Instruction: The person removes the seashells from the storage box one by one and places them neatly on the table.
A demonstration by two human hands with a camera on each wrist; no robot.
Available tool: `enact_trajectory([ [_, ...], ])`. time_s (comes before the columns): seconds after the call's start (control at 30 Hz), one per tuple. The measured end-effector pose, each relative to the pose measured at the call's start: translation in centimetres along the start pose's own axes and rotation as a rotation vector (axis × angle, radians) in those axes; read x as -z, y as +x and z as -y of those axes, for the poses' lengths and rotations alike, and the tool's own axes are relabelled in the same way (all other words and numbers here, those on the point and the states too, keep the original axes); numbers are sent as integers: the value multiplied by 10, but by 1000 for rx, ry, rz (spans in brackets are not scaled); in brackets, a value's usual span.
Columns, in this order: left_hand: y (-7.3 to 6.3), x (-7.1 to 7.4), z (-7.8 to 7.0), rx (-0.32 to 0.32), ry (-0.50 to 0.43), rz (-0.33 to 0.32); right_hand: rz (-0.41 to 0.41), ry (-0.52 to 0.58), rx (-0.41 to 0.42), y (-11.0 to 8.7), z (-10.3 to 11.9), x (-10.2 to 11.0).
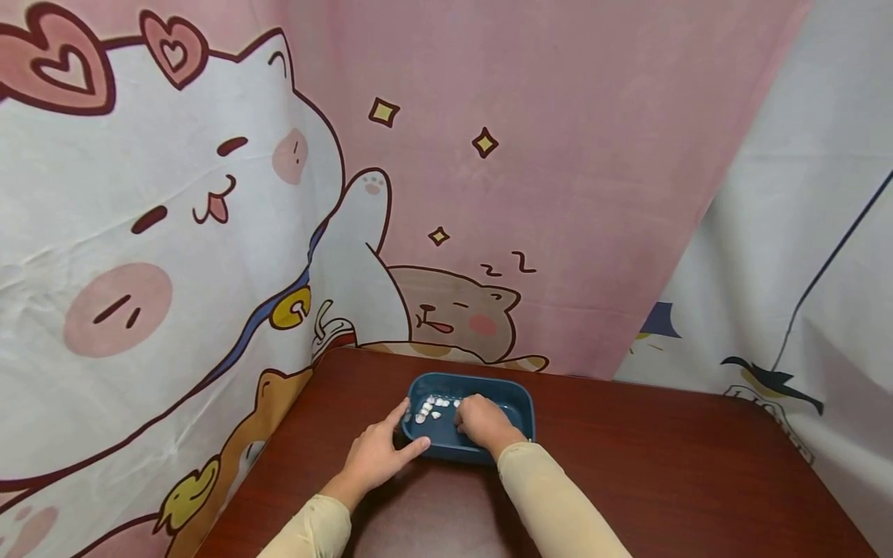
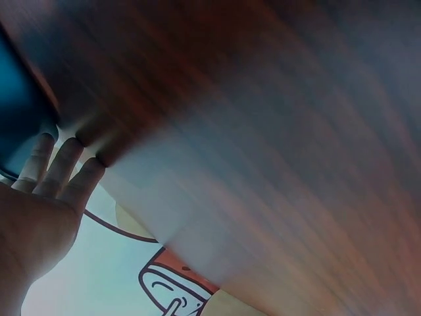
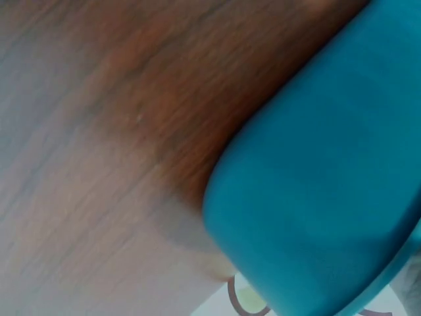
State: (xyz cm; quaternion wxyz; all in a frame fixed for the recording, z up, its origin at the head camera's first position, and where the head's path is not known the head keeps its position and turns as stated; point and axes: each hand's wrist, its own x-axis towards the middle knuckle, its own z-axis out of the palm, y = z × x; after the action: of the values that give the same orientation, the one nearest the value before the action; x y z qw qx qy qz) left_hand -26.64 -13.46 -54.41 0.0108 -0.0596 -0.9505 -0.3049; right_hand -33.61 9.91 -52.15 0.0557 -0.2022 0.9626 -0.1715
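A dark blue rectangular tub point(image 1: 446, 449) sits on the table, with several small white pieces point(image 1: 425, 408) in its left part, some lined up in a bent row. My left hand point(image 1: 380, 457) rests at the tub's left end, thumb and fingers spread along the rim at the near left corner. In the left wrist view its fingers point(image 2: 59, 168) lie fairly straight against the blue wall. Inside the tub, my right hand point(image 1: 484, 422) reaches down with bent fingers. A white piece shows right beside its fingertips; I cannot tell whether they pinch anything.
The dark red-brown wooden table point(image 1: 628, 465) extends to both sides of the tub. Behind it and on the left hangs a pink and white cloth point(image 1: 572, 194) with cartoon cats. The right wrist view is mostly taken up by the tub's outer wall point(image 3: 316, 171).
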Motion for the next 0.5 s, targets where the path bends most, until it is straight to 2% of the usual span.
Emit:
enact_trajectory([
  [0.23, 0, 1, -1, 8, 9, -2, 21, 29, -5, -2, -5, 5],
  [0.5, -1, 0, -1, 0, -7, -1, -19, -5, 2, -3, -9, 1],
])
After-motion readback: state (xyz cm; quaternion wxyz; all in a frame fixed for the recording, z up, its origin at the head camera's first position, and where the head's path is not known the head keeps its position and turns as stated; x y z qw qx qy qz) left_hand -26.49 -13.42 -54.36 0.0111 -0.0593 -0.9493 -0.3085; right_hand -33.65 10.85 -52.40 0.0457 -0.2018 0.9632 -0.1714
